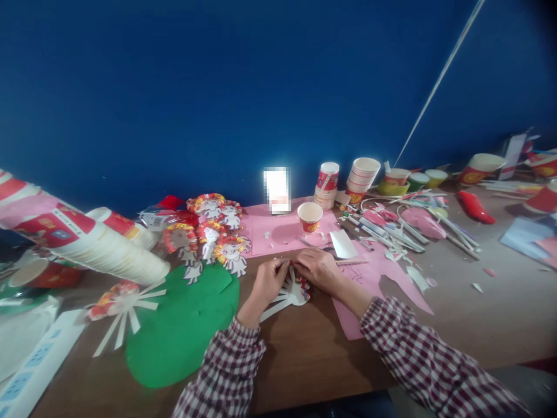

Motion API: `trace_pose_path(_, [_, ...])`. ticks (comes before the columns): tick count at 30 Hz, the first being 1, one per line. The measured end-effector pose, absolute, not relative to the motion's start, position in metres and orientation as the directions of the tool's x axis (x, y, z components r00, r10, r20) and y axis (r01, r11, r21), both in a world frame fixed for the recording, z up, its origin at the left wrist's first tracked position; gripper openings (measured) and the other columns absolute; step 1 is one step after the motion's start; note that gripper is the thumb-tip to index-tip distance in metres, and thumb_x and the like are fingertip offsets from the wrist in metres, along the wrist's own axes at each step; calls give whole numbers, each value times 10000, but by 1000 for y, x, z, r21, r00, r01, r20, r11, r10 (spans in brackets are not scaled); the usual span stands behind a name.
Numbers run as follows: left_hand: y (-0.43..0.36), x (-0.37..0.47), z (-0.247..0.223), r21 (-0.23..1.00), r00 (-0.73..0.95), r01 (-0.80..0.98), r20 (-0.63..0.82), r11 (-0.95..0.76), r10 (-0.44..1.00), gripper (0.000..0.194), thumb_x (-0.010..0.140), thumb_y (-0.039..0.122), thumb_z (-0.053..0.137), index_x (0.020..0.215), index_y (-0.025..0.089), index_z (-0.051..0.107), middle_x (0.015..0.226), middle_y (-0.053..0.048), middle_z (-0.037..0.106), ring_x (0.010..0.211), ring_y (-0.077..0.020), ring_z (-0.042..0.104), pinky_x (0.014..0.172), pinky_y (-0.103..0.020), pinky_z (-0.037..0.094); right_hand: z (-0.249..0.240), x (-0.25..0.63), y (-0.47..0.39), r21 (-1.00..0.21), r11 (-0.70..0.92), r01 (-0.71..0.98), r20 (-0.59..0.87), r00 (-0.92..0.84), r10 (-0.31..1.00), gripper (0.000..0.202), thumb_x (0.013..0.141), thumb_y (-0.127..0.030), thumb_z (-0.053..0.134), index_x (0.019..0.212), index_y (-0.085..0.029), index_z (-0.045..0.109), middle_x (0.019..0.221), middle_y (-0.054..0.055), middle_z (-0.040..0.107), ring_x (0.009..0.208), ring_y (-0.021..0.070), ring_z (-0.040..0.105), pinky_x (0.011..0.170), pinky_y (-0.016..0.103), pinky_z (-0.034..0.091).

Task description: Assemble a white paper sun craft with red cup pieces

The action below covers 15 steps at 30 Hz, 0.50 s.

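A paper cup cut into strips [298, 298] lies low over the brown table, its white strips fanned out and red and yellow curls along its right side. My left hand [268, 284] pinches at the strips from the left with fingers closed. From the other side my right hand [319, 270] has its fingers bent over the same cut cup, the fingertips meeting those of the left at the upper edge. What exactly sits between the fingertips is hidden. Another cut cup with spread strips [126, 302] rests to the left, by a green sheet [183, 337].
Stacked paper cups [117, 249] lean in at the left. Behind my hands, a single cup [310, 219] stands on pink paper [261, 238], near lion-shaped paper figures [209, 238]. Cup stacks [363, 177], markers [376, 232] and paper scraps [418, 278] fill the right side before a blue wall.
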<state>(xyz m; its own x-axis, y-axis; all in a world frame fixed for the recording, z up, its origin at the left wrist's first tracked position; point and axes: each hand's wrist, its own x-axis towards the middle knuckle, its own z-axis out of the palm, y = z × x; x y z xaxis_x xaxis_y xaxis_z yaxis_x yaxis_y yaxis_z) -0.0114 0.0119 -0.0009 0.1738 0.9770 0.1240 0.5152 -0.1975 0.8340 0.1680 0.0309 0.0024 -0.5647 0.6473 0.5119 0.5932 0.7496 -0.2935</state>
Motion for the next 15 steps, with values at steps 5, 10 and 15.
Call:
trace_pose_path(5, [12, -12, 1, 830, 210, 517, 112, -208, 971, 269, 842, 289, 503, 919, 152, 721, 819, -59, 722, 712, -165, 633, 656, -223, 463, 2, 168, 31, -279, 757, 591, 516, -572, 637, 212, 916, -245, 461, 761, -173, 587, 748, 41, 624, 737, 145, 557, 740, 259, 427])
trace_pose_path(10, [12, -13, 0, 829, 216, 520, 106, -207, 971, 262, 840, 278, 503, 910, 151, 721, 761, -57, 711, 694, -162, 627, 636, -221, 461, 1, 168, 30, -283, 758, 588, 497, -586, 640, 231, 919, -253, 463, 751, -166, 594, 736, 47, 624, 750, 154, 562, 746, 266, 430])
trace_pose_path(15, [11, -13, 0, 843, 221, 501, 97, -198, 971, 281, 838, 313, 505, 910, 148, 721, 762, -58, 709, 673, -154, 616, 625, -219, 458, 0, 170, 32, -307, 773, 555, 505, -593, 627, 178, 915, -240, 491, 831, -159, 625, 764, 48, 651, 768, 155, 583, 752, 263, 437])
